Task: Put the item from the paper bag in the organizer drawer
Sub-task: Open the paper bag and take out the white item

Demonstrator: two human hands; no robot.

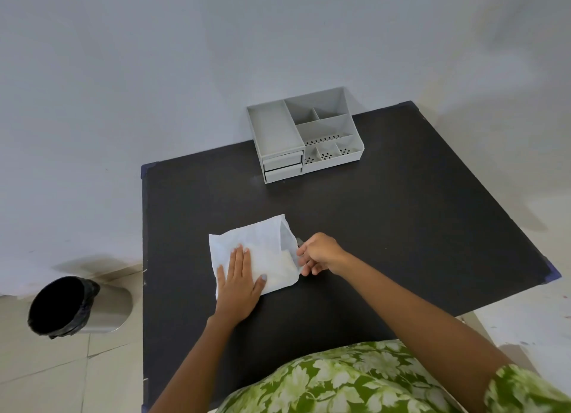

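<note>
A white paper bag (262, 242) lies flat on the black table (401, 227), its mouth facing right. My left hand (239, 284) presses flat on the bag's near left part, fingers spread. At the bag's mouth my right hand (319, 253) curls its fingers around a small grey item (299, 242) that just shows beside the bag's edge. The grey organizer (304, 134) stands at the table's far edge, with two shut drawers (282, 167) stacked at its front left and open compartments on top.
A lined waste bin (61, 306) stands on the tiled floor left of the table. A pale wall rises right behind the organizer. My green floral clothing fills the bottom of the view.
</note>
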